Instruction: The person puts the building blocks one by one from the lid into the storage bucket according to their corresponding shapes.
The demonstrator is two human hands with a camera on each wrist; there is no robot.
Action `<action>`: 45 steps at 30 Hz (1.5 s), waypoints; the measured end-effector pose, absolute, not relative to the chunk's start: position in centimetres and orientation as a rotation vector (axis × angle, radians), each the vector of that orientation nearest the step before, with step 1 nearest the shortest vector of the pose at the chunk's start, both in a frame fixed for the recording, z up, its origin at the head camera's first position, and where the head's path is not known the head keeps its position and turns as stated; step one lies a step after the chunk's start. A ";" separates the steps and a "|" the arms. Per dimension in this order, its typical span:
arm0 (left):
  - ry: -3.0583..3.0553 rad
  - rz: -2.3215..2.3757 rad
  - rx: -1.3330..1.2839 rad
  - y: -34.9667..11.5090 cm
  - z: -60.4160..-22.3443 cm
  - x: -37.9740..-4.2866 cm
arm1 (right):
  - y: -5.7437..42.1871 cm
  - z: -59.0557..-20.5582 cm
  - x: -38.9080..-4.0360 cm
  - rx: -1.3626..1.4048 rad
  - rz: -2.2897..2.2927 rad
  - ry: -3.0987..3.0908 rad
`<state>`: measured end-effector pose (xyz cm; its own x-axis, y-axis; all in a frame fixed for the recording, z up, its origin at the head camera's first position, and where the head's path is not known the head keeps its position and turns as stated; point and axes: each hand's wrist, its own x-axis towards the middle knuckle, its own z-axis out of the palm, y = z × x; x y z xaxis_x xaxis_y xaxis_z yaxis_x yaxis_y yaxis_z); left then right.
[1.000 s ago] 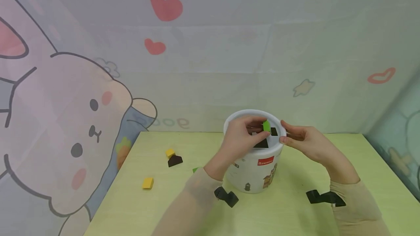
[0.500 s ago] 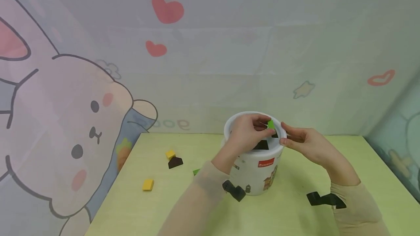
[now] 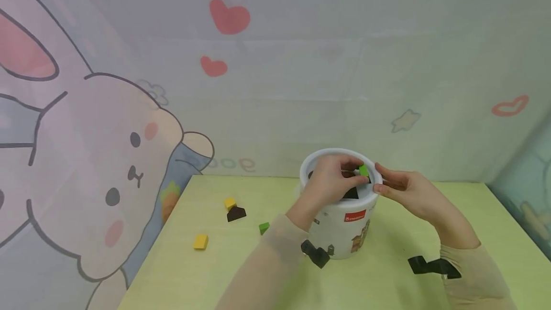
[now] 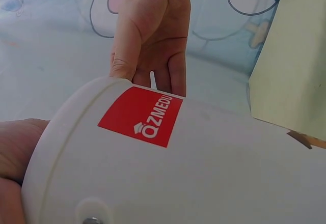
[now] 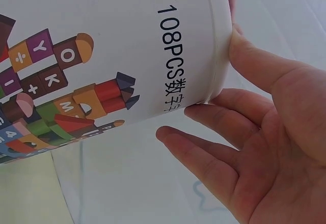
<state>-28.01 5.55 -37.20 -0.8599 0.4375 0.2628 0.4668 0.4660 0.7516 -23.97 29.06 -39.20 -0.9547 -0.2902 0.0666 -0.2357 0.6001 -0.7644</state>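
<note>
Left hand [image 3: 329, 179] pinches a green block [image 3: 363, 170], its visible length leaning, just at a dark opening [image 3: 369, 180] in the white bucket [image 3: 337, 233], before the tabletop's [image 3: 409, 248] far edge; right hand [image 3: 415, 193], fingers spread, touches the rim [image 3: 336, 150] alongside.

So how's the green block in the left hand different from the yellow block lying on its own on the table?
The green block is bright green; the yellow block is yellow. The left hand pinches the green block at the top of the white bucket, while the yellow block lies untouched on the table. The green block is partly covered; the yellow block's top shows fully. Both are small blocks.
</note>
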 end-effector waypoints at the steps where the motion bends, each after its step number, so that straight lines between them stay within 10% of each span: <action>1: -2.660 -1.371 -0.824 5.6 -37.2 -28.0 | 29.1 -39.2 -24.0 -0.450 -1.299 2.753; 45: -2.431 -1.464 -0.955 6.1 -37.4 -26.9 | 30.2 -39.2 -23.0 -0.416 -1.330 2.767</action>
